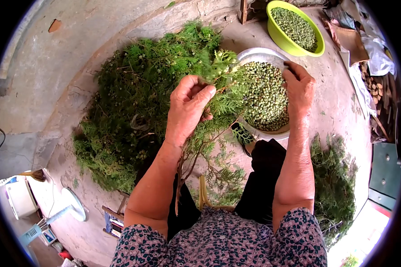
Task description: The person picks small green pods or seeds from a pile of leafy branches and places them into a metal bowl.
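Observation:
My left hand is closed around a leafy evergreen branch, its thumb pressed against the fingers. Flat green sprays fan out toward a metal basin, and a brown woody stem hangs down toward my lap. Small round green cones fill much of the basin. Over the basin's right rim hovers my right hand, fingers curled in toward the thumb; what lies between them, if anything, is too small to make out. Left of the basin spreads a big heap of cut evergreen branches bearing small cones.
A lime-green tub of similar cones stands at the back right. More branches lie by my right side. Plastic sheets and firewood line the right edge. A white fan and a broom are at lower left.

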### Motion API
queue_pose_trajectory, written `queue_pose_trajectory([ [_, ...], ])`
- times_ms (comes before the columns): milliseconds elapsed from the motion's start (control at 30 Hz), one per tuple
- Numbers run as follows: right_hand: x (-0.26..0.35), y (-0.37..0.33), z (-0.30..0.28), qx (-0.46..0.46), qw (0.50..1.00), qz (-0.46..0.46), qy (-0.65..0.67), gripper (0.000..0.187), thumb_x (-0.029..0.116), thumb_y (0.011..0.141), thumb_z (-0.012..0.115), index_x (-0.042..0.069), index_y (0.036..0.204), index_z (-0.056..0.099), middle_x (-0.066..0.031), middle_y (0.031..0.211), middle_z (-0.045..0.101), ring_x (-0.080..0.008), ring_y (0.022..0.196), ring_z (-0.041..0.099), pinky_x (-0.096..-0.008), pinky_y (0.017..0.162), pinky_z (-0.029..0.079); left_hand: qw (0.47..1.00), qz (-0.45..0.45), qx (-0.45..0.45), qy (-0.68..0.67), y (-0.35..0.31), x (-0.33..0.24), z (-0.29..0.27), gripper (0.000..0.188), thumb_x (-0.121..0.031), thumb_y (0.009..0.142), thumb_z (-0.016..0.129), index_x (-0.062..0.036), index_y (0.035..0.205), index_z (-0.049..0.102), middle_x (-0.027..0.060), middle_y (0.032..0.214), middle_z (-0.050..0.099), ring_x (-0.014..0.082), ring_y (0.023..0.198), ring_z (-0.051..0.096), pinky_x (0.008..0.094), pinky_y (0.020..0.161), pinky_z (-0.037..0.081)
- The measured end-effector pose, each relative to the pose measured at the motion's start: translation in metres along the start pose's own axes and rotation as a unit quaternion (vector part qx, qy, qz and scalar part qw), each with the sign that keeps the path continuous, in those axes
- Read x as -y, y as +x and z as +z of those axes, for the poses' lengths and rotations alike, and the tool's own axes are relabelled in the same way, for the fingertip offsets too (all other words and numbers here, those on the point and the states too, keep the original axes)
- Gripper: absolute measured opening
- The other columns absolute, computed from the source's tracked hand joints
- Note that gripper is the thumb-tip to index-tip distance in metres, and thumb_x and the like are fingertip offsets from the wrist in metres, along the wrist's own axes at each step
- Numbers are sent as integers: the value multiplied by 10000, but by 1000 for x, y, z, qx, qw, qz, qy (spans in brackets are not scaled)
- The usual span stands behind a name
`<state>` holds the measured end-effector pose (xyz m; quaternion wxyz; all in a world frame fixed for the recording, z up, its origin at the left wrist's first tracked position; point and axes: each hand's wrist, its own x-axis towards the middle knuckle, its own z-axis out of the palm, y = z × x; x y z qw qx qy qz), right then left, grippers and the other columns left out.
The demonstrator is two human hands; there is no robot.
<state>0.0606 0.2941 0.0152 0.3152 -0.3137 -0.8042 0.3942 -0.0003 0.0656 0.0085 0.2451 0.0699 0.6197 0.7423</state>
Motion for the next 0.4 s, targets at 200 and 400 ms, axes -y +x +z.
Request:
queue_pose_trajectory([
  [200,-17,13,-9,-103,979,-117,-129,241,51,741,535,-10,954,630,-163,879,633,-290,796,610,-335,764,456,999,2,-13,-40,2,5,0,115,-97,813,592,-64,915,551,-8,733,546,52,583,483,205,401,426],
  [400,40,-26,8,99,983,6,156,207,120,770,644,78,972,657,-136,918,640,-204,827,610,-278,759,446,1000,-4,-22,-14,4,10,1,129,-115,803,614,-69,921,585,-18,702,532,52,524,472,192,377,424],
])
